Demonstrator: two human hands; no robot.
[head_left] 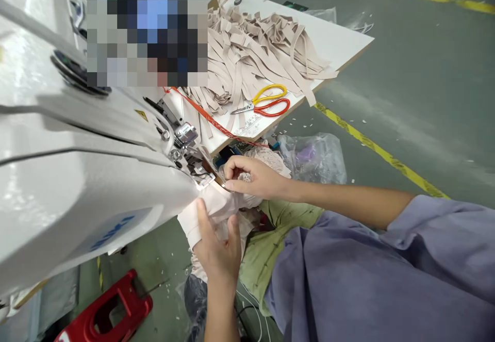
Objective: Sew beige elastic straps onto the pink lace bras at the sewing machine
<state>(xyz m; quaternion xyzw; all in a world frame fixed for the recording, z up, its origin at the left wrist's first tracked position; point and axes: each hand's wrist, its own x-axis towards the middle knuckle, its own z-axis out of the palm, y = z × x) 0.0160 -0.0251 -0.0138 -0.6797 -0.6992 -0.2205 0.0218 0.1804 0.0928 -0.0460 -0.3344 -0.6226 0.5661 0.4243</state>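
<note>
Pale pink cloth (220, 202) lies at the needle end of a white sewing machine (154, 192) and hangs down below it. My left hand (218, 254) comes from the bottom and holds this cloth, its index finger and thumb apart on top; the other fingers are mostly hidden. From the right reaches my right hand (255, 177), its thumb and curled index finger closed together at the cloth's edge beside the presser foot (203, 177). A bunched, lacy light piece (270, 161) sits behind the right hand.
A white table (332, 43) bears a heap of beige strips (247, 53) and scissors (266, 102) with yellow and red handles. A red ribbon (209, 117) crosses its corner. Plastic bags (320, 156) lie beyond my right hand; a red plastic object (116, 311) stands lower left.
</note>
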